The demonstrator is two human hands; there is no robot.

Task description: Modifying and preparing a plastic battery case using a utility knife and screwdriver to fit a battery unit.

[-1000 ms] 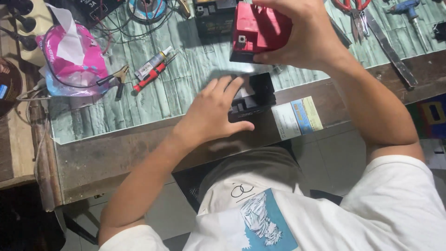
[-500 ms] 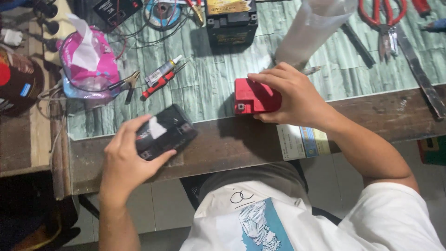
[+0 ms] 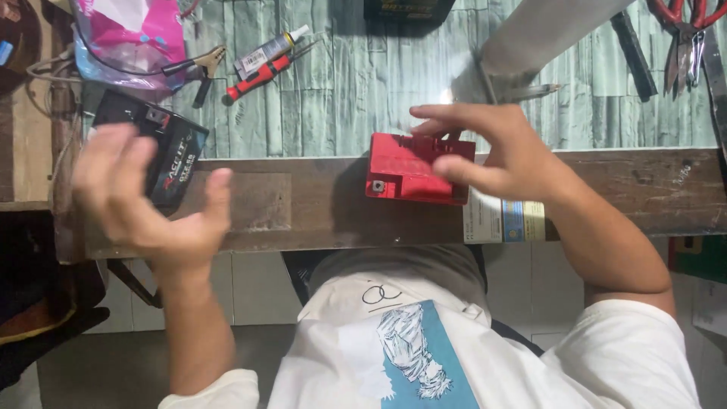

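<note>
A red box-shaped battery lies on the wooden front edge of the workbench. My right hand is on its right end, one finger along the far edge and the others across the top. A black box-shaped battery lies at the bench's left end. My left hand hovers just in front of it, palm up and fingers spread, holding nothing. The left hand is blurred.
Behind the black battery are a pink plastic bag, a red screwdriver, a glue tube and a clip. A white roll, red-handled scissors and a dark flat tool lie at the back right.
My left hand has set the black battery down at the bench's left end and come off it. My right hand has loosened on the red battery, which stays at the bench edge.
</note>
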